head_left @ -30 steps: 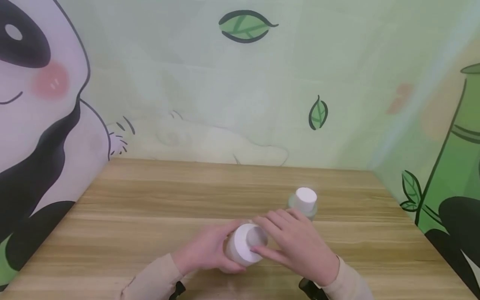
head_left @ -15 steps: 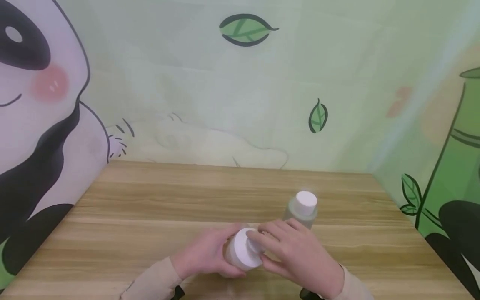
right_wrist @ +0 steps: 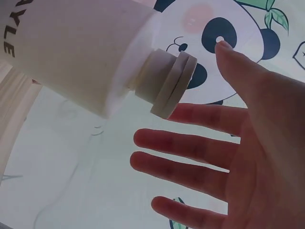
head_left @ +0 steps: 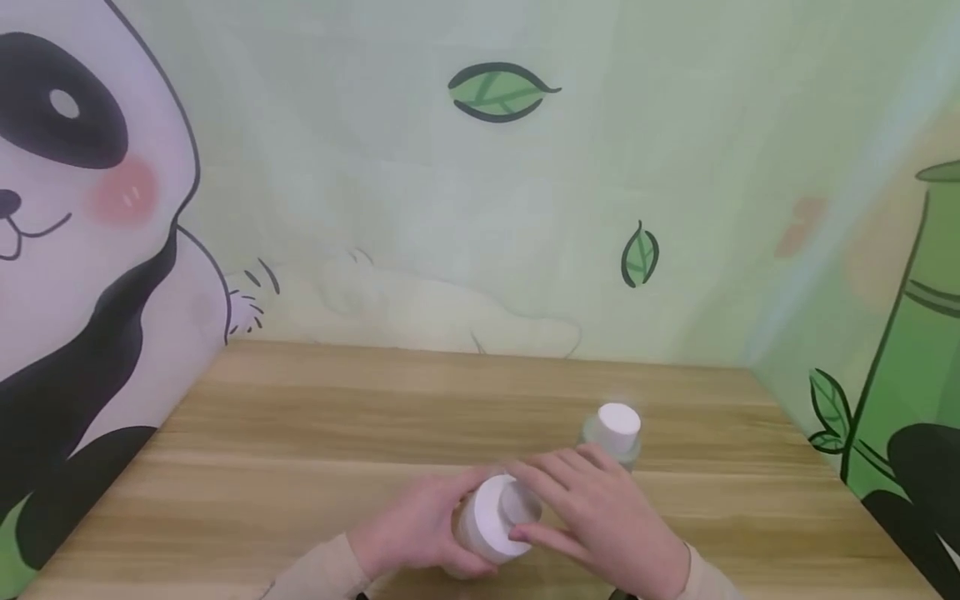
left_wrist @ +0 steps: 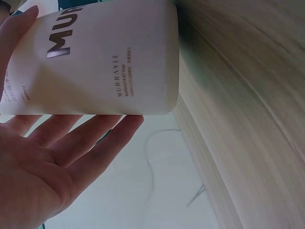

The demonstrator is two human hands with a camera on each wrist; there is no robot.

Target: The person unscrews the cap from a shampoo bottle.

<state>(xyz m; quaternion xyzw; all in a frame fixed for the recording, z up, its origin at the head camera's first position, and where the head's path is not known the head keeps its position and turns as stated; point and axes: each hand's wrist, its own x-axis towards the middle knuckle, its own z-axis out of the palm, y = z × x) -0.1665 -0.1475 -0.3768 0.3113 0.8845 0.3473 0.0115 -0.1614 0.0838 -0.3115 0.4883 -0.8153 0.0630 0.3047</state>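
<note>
My left hand (head_left: 416, 521) grips a white bottle (head_left: 486, 521) by its body, thumb on one side and fingers on the other. The bottle tilts so that its white cap (head_left: 519, 504) leans toward my right hand (head_left: 607, 517). In the left wrist view the bottle body (left_wrist: 109, 52) carries dark lettering, and its base is close over the table. My right hand spreads around the cap. In the right wrist view its fingers (right_wrist: 186, 145) are straight, with the forefinger's tip right at the cap's rim (right_wrist: 174, 86) and the thumb apart from it.
A second bottle, greenish with a white cap (head_left: 619, 425), stands upright just beyond my right hand, which partly hides it. The wood-grain table (head_left: 315, 417) runs back to a backdrop (head_left: 360, 167) printed with a panda, leaves and bamboo.
Half a second ago my right fingers were closed in on the cap; now they are spread off it. The left hand keeps its hold. The head view has tilted up slightly.
</note>
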